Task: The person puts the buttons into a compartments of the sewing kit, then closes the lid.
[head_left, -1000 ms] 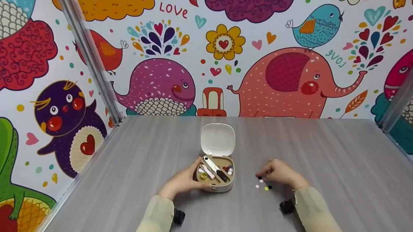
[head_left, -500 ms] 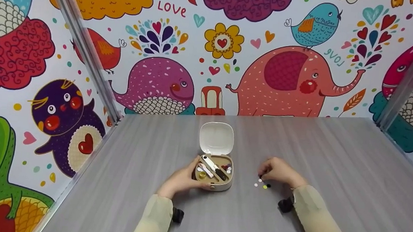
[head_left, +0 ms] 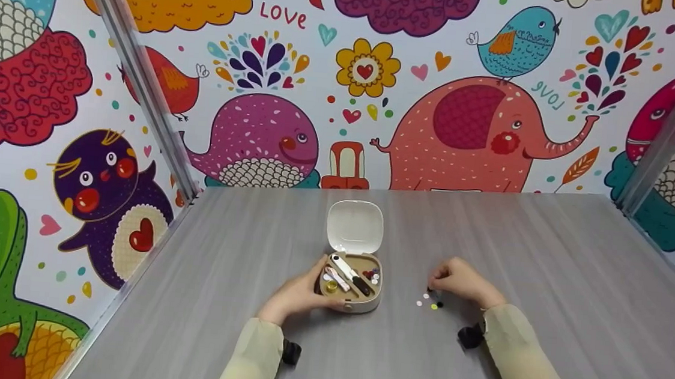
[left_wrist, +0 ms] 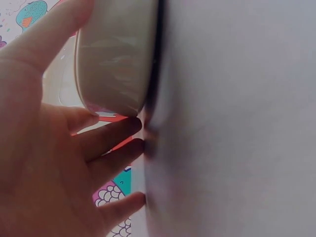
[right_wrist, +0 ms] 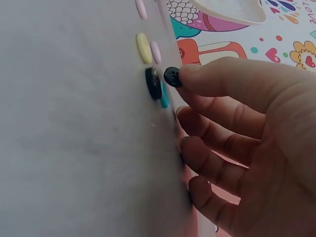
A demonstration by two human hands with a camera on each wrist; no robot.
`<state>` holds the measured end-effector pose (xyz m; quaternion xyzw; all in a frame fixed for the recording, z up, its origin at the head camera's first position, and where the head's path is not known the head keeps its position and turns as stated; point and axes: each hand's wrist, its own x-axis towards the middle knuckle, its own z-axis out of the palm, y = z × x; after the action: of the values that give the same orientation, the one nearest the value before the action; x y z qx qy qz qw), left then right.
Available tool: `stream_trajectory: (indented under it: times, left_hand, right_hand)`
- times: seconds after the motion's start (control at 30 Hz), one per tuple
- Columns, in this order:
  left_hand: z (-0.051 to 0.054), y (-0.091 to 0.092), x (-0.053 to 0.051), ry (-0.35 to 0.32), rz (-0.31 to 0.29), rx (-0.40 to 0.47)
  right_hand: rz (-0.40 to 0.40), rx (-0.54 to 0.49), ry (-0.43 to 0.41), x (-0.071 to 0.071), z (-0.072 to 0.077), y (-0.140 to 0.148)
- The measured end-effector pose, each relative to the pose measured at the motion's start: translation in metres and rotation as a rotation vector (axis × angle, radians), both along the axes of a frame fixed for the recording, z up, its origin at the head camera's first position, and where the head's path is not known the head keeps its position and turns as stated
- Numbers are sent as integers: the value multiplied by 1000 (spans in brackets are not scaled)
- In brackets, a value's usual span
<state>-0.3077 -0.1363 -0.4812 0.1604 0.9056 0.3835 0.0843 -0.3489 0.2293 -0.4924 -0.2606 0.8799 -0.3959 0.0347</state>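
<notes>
My left hand [head_left: 299, 295] holds a small white lidded storage box [head_left: 361, 306] at its left front corner, thumb at the front. In the left wrist view the fingers [left_wrist: 116, 136] lie beside the box wall [left_wrist: 116, 54], fingertips at the tabletop. The box's lid [head_left: 355, 227] stands up; inside lie a white-and-black tool [head_left: 350, 275], a gold ring-like piece [head_left: 331, 286] and several small buttons [head_left: 372, 275]. Right of the box, my right hand [head_left: 461, 280] pinches a black button [right_wrist: 173, 77] between thumb and index finger. Below it lie another black button [right_wrist: 153, 83], a yellow button [right_wrist: 144, 48] and pale pink buttons [right_wrist: 156, 52].
A teal button [right_wrist: 165, 95] lies partly behind the black one on the table. The grey wood-grain table [head_left: 237, 236] ends at a cartoon-printed back wall [head_left: 298, 78]. Metal posts [head_left: 136, 71] stand at the corners. Each wrist wears a black camera [head_left: 470, 336].
My right hand has shifted slightly right, drawing a black button from the spot by the loose ones. The left hand and the box stay in place.
</notes>
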Motion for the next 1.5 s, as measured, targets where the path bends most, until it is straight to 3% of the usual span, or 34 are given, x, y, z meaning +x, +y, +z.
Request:
stream_trajectory:
  times: [0.33,0.67,0.87,1.23,1.5]
  left_hand:
    - [1,-1,-1,-4,-2,6]
    - [3,-1,-3,12,-7,27]
    - [1,-1,-2,2,-10,34]
    - [0,1,-1,-8,0,15]
    - [-1,1,-1,16,-10,9]
  right_hand:
    - [1,-32,-62,-2,4,2]
    - [-42,-19,-70,-10,28,5]
    - [-59,6,-71,-10,34,4]
    - [-70,36,-65,-11,39,-26]
    - [-45,6,-11,-17,38,-58]
